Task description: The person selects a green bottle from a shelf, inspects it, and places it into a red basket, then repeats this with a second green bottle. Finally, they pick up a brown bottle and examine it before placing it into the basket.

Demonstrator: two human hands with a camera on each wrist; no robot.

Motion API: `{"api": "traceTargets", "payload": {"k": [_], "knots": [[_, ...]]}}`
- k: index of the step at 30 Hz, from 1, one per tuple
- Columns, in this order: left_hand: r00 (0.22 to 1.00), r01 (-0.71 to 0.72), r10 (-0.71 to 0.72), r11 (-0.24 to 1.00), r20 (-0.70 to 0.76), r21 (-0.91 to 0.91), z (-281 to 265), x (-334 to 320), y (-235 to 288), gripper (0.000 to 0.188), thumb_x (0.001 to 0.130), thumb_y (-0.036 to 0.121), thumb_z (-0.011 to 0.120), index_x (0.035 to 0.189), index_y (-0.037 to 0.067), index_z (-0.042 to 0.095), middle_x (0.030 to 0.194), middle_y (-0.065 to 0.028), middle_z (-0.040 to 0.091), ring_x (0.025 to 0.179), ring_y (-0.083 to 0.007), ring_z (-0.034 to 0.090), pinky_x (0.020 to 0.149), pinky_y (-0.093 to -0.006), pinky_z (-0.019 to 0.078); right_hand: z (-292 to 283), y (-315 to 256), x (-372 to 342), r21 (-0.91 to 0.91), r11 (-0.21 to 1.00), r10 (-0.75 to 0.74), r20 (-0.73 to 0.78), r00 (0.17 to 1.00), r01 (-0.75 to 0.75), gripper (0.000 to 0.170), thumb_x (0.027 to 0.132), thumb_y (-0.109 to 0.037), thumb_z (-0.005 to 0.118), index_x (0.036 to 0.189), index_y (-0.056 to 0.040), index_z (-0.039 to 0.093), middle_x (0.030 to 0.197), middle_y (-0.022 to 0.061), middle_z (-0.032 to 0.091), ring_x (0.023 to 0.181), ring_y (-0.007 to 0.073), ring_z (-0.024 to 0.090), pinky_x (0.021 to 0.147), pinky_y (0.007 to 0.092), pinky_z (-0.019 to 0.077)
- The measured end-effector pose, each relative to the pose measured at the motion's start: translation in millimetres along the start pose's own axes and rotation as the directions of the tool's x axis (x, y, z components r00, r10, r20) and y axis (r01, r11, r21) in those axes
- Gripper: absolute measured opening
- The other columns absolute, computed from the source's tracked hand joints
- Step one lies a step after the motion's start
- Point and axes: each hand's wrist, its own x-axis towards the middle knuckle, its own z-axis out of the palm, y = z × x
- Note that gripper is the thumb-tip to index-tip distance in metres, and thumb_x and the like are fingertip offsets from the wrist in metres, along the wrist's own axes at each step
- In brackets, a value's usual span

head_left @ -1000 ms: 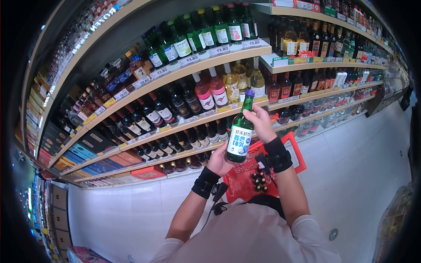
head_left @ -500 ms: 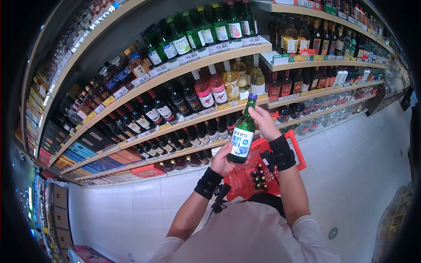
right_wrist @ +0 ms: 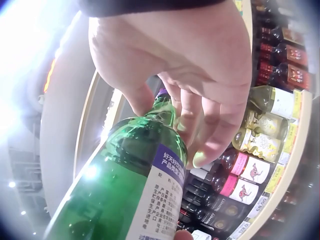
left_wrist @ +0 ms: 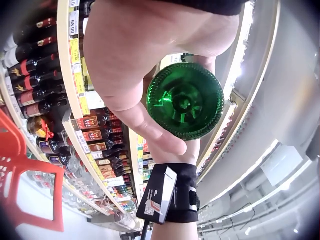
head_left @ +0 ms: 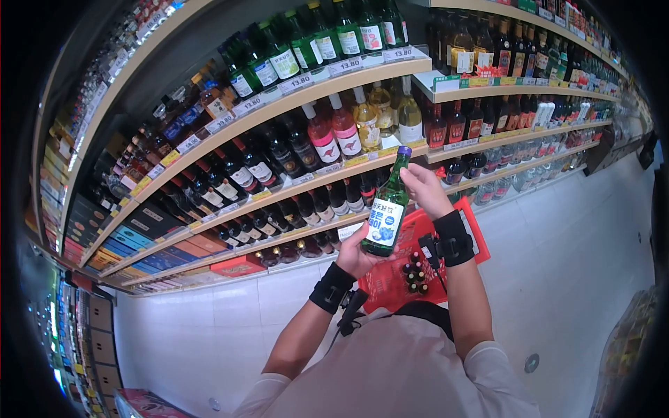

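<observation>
A green glass bottle [head_left: 385,219] with a purple cap and a white label showing blueberries is held tilted in front of the shelves. My left hand [head_left: 357,255] grips it low down, thumb along the label's side. In the left wrist view the round bottle base [left_wrist: 185,101] faces the camera, with the left hand's fingers [left_wrist: 145,122] curled about it. Higher up, my right hand [head_left: 426,191] holds the neck between thumb and fingers. Seen from the right wrist, a back label [right_wrist: 162,195] with small print faces that camera.
Below the hands stands a red shopping basket [head_left: 382,284] with several dark bottles [head_left: 416,274] inside. Ahead, a long shelf [head_left: 327,82] carries green bottles above 13.80 price tags. Pink-labelled bottles [head_left: 325,143] and wine bottles fill the tiers beneath.
The bottle has been turned in the hands, so its front label has swung leftward and more of the blueberry picture shows. Both hands keep hold of it. The head view has shifted slightly.
</observation>
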Motion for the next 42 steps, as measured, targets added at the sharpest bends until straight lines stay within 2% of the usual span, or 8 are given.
{"api": "traceTargets", "payload": {"k": [5,8,9,12,26,33,39,42], "knots": [[0.998,0.015,-0.018,0.999,0.059,0.049,2,-3,-1,0.053,0.102,0.040,0.034,0.141,0.003,0.036,0.127,-0.0203,0.056,0.106,-0.0350,0.063,0.091,-0.0476,0.0535,-16,17,1,0.074,0.996,0.053,-0.019,0.998,-0.051,0.023,0.099,-0.025,0.055,0.107,-0.0037,0.060,0.089,-0.0013,0.063,0.076,0.0039,0.057,0.066,0.0196,0.0437],[1.000,0.019,-0.020,0.997,0.010,0.073,3,-2,-3,0.052,0.102,0.038,0.037,0.140,0.004,0.036,0.127,-0.0180,0.057,0.107,-0.0320,0.063,0.092,-0.0478,0.0526,-10,18,-3,0.118,0.991,0.071,-0.058,0.996,-0.064,0.031,0.100,-0.029,0.051,0.120,-0.0062,0.059,0.086,-0.0062,0.059,0.077,0.0036,0.055,0.066,0.0213,0.0432],[0.999,0.026,-0.029,0.995,0.022,0.098,5,-2,-2,0.053,0.101,0.039,0.042,0.140,0.004,0.037,0.126,-0.0160,0.058,0.108,-0.0294,0.063,0.093,-0.0476,0.0522,-14,22,-2,0.120,0.989,0.084,-0.021,0.996,-0.081,0.031,0.100,-0.028,0.052,0.120,-0.0053,0.058,0.094,-0.0034,0.062,0.086,0.0072,0.060,0.073,0.0242,0.0474],[0.999,0.048,-0.047,0.996,-0.013,0.076,-4,-1,-4,0.054,0.099,0.040,0.046,0.139,0.004,0.038,0.126,-0.0162,0.058,0.107,-0.0304,0.064,0.092,-0.0477,0.0530,-17,35,-1,0.136,0.989,0.078,-0.103,0.992,-0.063,0.019,0.098,-0.023,0.057,0.106,-0.0063,0.058,0.082,-0.0030,0.059,0.070,0.0040,0.055,0.060,0.0191,0.0418],[0.994,0.087,-0.094,0.990,0.062,0.110,-36,-12,34,0.055,0.099,0.031,0.051,0.142,0.003,0.031,0.130,-0.0179,0.053,0.112,-0.0339,0.061,0.092,-0.0498,0.0531,22,39,11,0.122,0.988,0.109,-0.144,0.984,-0.091,0.024,0.096,-0.025,0.061,0.110,-0.0062,0.058,0.096,0.0005,0.066,0.082,0.0073,0.063,0.069,0.0228,0.0488],[0.978,0.157,-0.162,0.986,0.128,0.049,-63,-18,57,0.051,0.102,0.026,0.045,0.144,0.001,0.029,0.134,-0.0178,0.051,0.116,-0.0330,0.058,0.097,-0.0517,0.0494,44,43,17,0.008,1.000,0.027,-0.139,0.990,-0.026,0.024,0.096,-0.023,0.061,0.112,-0.0057,0.057,0.094,0.0006,0.069,0.084,0.0065,0.064,0.070,0.0208,0.0480],[0.965,0.159,-0.165,0.986,0.203,0.047,-82,-26,69,0.051,0.099,0.014,0.051,0.143,0.002,0.029,0.138,-0.0161,0.047,0.125,-0.0305,0.052,0.104,-0.0519,0.0430,81,35,19,-0.110,0.993,-0.068,-0.223,0.972,0.044,0.023,0.092,-0.013,0.065,0.112,-0.0033,0.057,0.097,0.0004,0.067,0.085,0.0063,0.061,0.072,0.0202,0.0474],[0.987,0.026,-0.026,1.000,0.161,0.003,-95,-21,65,0.059,0.096,0.007,0.054,0.146,0.007,0.023,0.141,-0.0141,0.043,0.132,-0.0289,0.045,0.108,-0.0511,0.0388,113,21,19,-0.162,0.971,-0.195,-0.128,0.972,0.173,0.030,0.088,-0.006,0.068,0.114,0.0001,0.055,0.101,0.0026,0.066,0.089,0.0089,0.062,0.076,0.0232,0.0493]]}}
